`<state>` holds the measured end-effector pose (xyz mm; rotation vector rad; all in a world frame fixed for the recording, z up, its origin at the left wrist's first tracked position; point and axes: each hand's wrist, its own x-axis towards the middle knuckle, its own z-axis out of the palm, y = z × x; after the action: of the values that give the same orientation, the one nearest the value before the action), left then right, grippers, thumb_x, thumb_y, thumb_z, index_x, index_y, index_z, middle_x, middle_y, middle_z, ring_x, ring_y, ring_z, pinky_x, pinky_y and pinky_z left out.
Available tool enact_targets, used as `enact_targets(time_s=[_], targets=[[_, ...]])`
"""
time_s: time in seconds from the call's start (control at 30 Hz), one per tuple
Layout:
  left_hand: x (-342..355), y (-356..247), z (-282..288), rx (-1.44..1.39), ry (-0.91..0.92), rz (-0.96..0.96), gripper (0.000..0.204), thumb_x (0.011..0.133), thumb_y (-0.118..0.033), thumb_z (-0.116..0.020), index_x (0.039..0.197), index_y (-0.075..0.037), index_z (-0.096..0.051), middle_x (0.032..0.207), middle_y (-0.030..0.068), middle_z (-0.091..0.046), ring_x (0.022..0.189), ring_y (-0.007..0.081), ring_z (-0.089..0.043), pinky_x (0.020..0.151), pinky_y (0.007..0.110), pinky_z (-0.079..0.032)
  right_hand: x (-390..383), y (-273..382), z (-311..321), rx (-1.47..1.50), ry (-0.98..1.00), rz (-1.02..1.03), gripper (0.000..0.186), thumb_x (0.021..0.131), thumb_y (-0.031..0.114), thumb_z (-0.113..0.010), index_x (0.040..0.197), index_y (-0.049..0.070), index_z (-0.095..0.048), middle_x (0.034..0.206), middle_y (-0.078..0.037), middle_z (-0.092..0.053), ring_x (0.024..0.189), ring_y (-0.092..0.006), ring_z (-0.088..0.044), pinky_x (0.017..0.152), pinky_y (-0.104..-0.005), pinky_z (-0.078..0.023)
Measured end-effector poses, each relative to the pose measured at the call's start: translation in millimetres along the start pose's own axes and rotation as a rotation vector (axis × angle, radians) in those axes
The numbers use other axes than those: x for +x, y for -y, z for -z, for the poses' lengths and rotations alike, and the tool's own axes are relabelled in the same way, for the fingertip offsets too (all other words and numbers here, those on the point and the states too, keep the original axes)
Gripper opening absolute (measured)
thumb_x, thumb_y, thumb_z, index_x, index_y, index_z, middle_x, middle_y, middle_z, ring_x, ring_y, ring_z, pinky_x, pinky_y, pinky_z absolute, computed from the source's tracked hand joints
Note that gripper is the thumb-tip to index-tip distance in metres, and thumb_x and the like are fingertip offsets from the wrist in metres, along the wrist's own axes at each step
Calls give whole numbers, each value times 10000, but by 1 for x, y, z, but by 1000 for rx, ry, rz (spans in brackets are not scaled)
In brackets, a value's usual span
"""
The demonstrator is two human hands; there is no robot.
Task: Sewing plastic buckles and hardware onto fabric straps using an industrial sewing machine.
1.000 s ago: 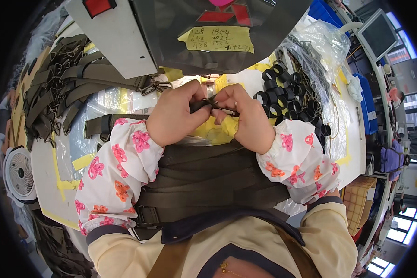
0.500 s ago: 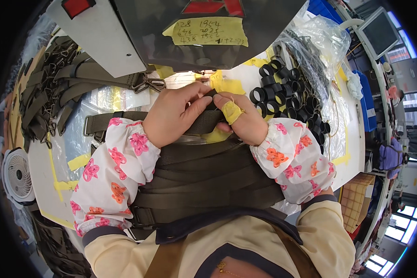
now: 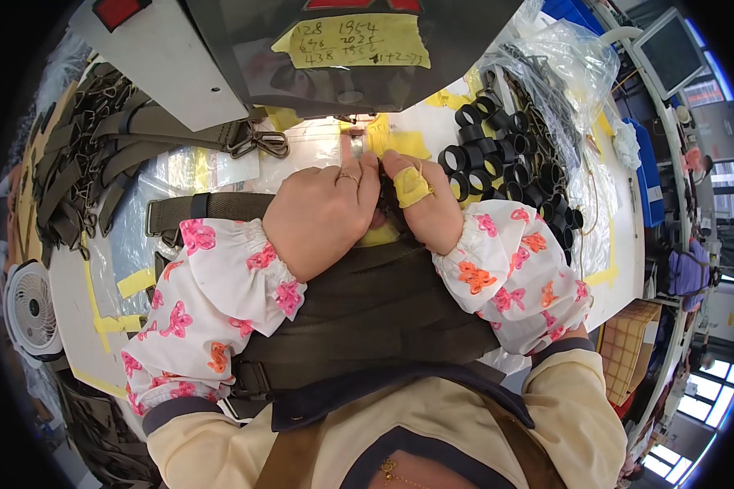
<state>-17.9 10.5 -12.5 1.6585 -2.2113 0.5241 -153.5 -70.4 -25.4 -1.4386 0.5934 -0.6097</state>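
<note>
My left hand (image 3: 322, 213) and my right hand (image 3: 432, 213) are close together in front of the machine head, fingers closed on a dark olive webbing strap (image 3: 236, 205). A bit of the strap shows between them; the rest of the gripped part is hidden by my fingers. Leftward the strap runs out from behind my left hand to a metal buckle (image 3: 155, 218), with a dark loop (image 3: 200, 204) around it. Yellow tape (image 3: 412, 187) wraps my right thumb. Below my hands lies a heap of the same webbing (image 3: 367, 310), spread across my lap side.
A dark grey machine head (image 3: 334, 85) overhangs the work spot. Straps with metal snap hooks (image 3: 269, 143) lie at left. Several black rings (image 3: 473, 155) are piled at right, beside clear plastic bags (image 3: 575, 73). A white fan (image 3: 33, 310) stands at far left.
My left hand has turned over, its back now up and its fingers pointing toward the machine. Both hands have moved slightly away from me with the strap, which shows less between them.
</note>
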Motion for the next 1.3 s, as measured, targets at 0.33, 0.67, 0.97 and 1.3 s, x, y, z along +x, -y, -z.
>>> enact_targets(time_s=[0.33, 0.67, 0.97, 1.3], targets=[[1, 26, 7, -1087, 284, 569, 167, 835, -149, -620, 878, 11, -608, 741, 14, -616, 621, 37, -514, 558, 211, -408, -4, 4, -1, -311, -47, 121, 238, 908, 185, -507, 815, -33, -532, 605, -113, -541, 506, -202, -540, 489, -294, -412], [0, 41, 7, -1269, 359, 570, 135, 853, -107, -588, 853, 28, -596, 731, 0, -604, 676, 37, -514, 616, 198, -423, -3, 11, 1, -517, -33, 224, 178, 867, 138, -553, 788, -14, -505, 610, -194, -513, 555, -390, -476, 493, -368, -381], [17, 12, 27, -537, -414, 22, 157, 715, -42, -677, 859, -15, -622, 786, 93, -629, 666, 218, -607, 640, 301, -484, 14, 18, 6, -141, -13, 28, 267, 910, 204, -506, 828, -46, -550, 608, -98, -578, 518, -215, -566, 485, -293, -421], [-14, 33, 1, -469, -80, 240, 195, 793, -181, -616, 970, -102, -636, 811, 83, -610, 716, 259, -591, 637, 346, -465, 30, 34, 23, 424, 250, -573, 285, 910, 257, -492, 968, -18, -541, 734, -134, -606, 564, -202, -609, 476, -321, -521]])
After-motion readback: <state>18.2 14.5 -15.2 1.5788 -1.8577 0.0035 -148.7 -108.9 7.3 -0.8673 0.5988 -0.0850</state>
